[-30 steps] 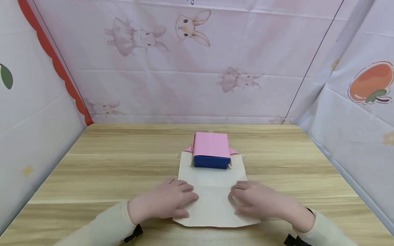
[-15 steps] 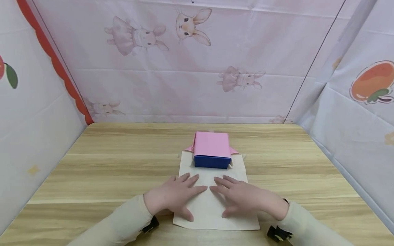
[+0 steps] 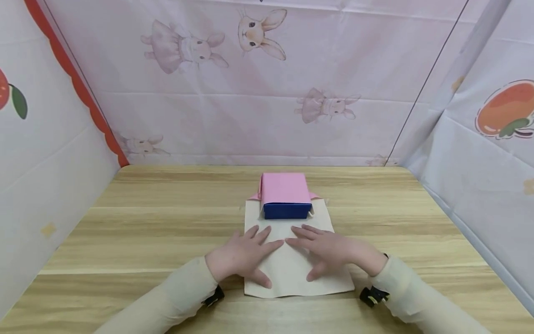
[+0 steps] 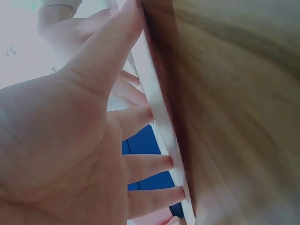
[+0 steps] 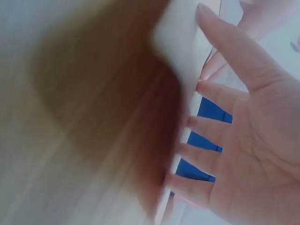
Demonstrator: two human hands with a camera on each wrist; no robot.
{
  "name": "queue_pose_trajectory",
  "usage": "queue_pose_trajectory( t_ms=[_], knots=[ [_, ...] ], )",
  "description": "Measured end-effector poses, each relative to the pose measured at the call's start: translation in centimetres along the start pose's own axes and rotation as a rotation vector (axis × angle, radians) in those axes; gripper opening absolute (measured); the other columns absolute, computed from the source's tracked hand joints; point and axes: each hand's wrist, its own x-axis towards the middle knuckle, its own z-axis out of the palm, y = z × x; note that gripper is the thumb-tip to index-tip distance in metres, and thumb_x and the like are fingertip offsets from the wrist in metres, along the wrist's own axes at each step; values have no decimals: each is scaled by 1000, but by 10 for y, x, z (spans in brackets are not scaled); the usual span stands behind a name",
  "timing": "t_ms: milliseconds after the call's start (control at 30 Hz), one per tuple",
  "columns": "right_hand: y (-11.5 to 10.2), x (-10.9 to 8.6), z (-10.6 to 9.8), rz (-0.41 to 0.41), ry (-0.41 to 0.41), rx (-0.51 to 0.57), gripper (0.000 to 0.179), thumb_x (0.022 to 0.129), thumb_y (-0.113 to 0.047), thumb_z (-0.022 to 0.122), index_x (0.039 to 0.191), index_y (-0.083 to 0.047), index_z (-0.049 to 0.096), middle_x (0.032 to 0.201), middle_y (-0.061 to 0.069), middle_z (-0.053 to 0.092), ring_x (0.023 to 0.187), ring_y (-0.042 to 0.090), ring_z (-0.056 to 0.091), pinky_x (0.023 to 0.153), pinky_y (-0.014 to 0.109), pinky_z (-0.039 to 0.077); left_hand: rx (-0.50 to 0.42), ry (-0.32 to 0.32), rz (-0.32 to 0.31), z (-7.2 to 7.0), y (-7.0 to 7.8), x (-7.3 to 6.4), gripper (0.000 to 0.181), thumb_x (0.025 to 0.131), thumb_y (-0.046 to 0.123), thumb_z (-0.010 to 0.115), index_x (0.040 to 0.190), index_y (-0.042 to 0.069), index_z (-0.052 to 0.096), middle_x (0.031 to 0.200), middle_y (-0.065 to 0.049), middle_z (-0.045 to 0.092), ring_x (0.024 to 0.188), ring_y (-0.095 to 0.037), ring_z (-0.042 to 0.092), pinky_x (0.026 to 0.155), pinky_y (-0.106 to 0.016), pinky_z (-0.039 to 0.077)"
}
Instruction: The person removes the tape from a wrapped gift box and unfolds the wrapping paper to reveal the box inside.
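A cream sheet point(image 3: 289, 276), its material unclear, lies on the table in the head view. On its far part sits a small box with a pink top point(image 3: 285, 188) and a blue front side point(image 3: 288, 211). My left hand point(image 3: 239, 255) rests on the sheet's left half, fingers spread. Mirroring it, my right hand point(image 3: 333, 248) lies spread on the right half, index fingertips close together. In the left wrist view, fingertips point(image 4: 164, 161) touch the sheet's surface, with blue box side point(image 4: 140, 140) beyond. The right wrist view shows similar contact by the fingers point(image 5: 201, 126).
A wood-grain table point(image 3: 146, 222) supports everything. Behind it hangs a pink cloth point(image 3: 250, 125) printed with rabbits, and printed white cloths point(image 3: 479, 176) stand at both sides. Pink corners point(image 3: 317, 196) stick out beside the box. Black straps sit at both wrists.
Both hands have moved inward over the sheet and spread their fingers. Since half a second ago, sheet, box and hands have shifted slightly away from me.
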Motion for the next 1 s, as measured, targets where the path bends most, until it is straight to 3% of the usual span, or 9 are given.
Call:
queue_pose_trajectory(
  t_ms=[333,600,833,1000],
  knots=[
    [17,-12,5,46,-29,8,112,72,-63,73,157,-16,18,164,17,8,150,42,12,115,66,23,17,-48,-57,0,-12,-4,116,59,77,71,155,37,18,165,-8,12,151,-35,17,110,-68,28],
    [32,-28,8,92,-13,40,119,68,-69,72,157,-16,13,164,18,5,151,41,9,117,66,14,-4,-52,-56,-3,-21,-9,120,58,74,74,156,36,17,165,-6,10,152,-32,14,113,-71,19],
    [30,-33,13,114,-26,42,120,68,-76,65,158,-18,9,165,17,0,152,38,6,118,64,14,-7,-57,-40,-2,-25,-9,119,59,73,74,156,38,15,166,-4,6,153,-31,11,112,-72,17],
    [32,-41,14,100,0,58,120,68,-74,67,157,-14,13,164,19,4,150,41,10,115,67,18,-26,-81,-33,0,-31,-13,121,58,72,74,156,39,11,166,-3,2,153,-31,7,114,-71,14]
  ],
)
